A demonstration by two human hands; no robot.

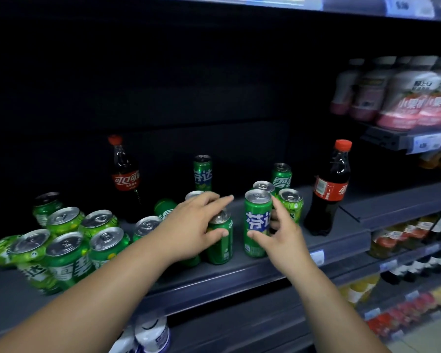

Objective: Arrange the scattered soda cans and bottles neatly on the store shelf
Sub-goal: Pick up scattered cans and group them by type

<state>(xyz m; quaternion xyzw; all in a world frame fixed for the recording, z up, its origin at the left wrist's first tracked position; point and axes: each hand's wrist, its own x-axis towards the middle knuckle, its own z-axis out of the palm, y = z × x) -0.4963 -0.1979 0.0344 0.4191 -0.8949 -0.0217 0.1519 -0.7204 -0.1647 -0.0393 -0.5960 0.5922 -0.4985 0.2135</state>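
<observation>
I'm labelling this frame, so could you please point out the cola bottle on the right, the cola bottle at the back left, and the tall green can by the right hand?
Right cola bottle (330, 191): head view, red label.
Back-left cola bottle (126, 180): head view, red label.
Tall green can (257, 222): head view, printed side.

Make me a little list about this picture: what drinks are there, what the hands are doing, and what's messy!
shelf: dark, holds the drinks
cola bottles: two, upright, red caps
green cans: many, clustered at left
left hand: grip on a green can
right hand: open, thumb touching tall green can
messy: one can lying on its side, far left
</observation>
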